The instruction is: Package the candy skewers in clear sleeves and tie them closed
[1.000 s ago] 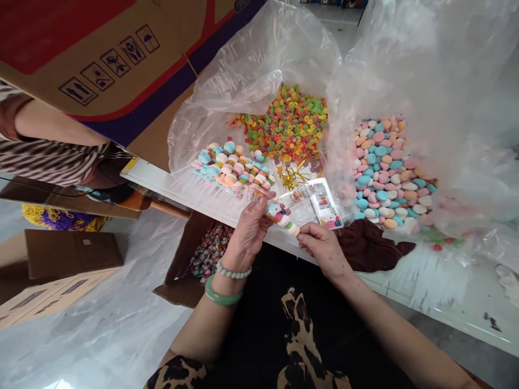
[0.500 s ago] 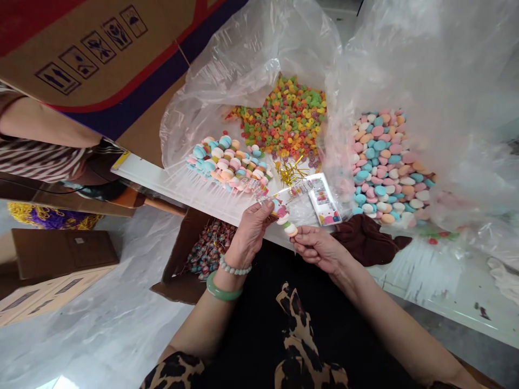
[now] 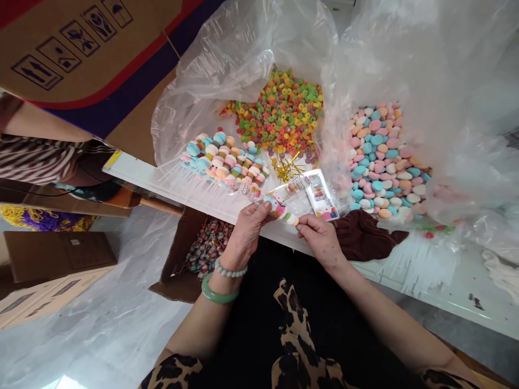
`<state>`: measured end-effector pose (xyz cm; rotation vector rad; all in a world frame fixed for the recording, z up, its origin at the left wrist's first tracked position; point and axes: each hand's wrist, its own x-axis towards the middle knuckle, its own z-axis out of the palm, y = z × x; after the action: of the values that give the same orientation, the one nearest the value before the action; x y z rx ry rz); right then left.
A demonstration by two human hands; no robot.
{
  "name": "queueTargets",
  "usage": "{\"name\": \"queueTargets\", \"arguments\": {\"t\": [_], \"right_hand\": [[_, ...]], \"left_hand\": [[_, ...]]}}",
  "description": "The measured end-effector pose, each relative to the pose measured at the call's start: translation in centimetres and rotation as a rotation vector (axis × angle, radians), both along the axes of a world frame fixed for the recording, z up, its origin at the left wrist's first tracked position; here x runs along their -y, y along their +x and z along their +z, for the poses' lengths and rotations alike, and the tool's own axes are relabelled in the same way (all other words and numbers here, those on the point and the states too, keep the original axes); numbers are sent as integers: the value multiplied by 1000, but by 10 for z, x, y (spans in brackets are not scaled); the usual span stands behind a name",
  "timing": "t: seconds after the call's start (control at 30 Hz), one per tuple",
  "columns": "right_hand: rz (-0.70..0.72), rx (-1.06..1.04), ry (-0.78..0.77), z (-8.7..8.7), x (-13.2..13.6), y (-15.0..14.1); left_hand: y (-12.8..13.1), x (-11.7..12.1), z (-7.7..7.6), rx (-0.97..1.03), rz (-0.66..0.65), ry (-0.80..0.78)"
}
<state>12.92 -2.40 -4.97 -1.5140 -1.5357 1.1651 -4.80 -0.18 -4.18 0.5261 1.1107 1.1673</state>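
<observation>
Candy skewer (image 3: pixel 290 218): held aloft between our two hands, over the near edge of the table (image 3: pixel 458 292), slanting from far left to near right.

Left hand (image 3: pixel 250 228): closed, thumb against the fingers, gripping the far-left end, where printed clear film seems to wrap the pieces. How far the film reaches, we cannot tell. Right hand (image 3: pixel 321 237): thumb and forefinger pinched together on the pale orange piece at the near-right end; other fingers curled.

Surroundings: stacked skewers (image 3: pixel 224 162) lie left of our hands, gummy rings (image 3: pixel 284 113) on the far side, gold ties (image 3: pixel 287 168) nearer. White printed packet (image 3: pixel 321 195) rests just beyond the right hand; brown cloth (image 3: pixel 360 235) lies to its right. Loose pastel candies (image 3: pixel 377 162) are farther right.

Technique, our judgement: the pieces look soft, so we do best with a light pinch, enough to steady the row without flattening it. We should hold both ends in one line, since a bend could catch the film on a candy edge. Short, even pushes from the right, with the left holding the film open, look safer than one hard shove, which might tear it.
</observation>
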Motion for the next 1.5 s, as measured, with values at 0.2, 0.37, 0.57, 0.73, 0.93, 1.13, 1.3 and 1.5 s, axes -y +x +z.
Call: {"name": "queueTargets", "arguments": {"t": [0.2,0.37,0.57,0.73,0.93,1.13,1.3,1.5], "right_hand": [[170,572,477,0,14,-1],[111,367,352,0,8,-6],[-42,-437,-389,10,-8,-24],[-104,-468,-394,10,-10,-23],[23,-147,-97,9,-7,-18],[24,-200,-168,4,-7,-23],[10,-224,-192,-1,-11,-23],[-27,-365,-306,4,-11,-21]], "left_hand": [[7,3,2,89,8,-39],[6,3,1,101,20,-31],[10,6,-2,135,-19,-13],[-10,-5,-1,77,123,-31],[-19,-14,0,123,233,11],[-17,-16,-3,141,382,10],[-11,-9,0,122,222,-30],[-1,-3,2,45,87,-16]]}}
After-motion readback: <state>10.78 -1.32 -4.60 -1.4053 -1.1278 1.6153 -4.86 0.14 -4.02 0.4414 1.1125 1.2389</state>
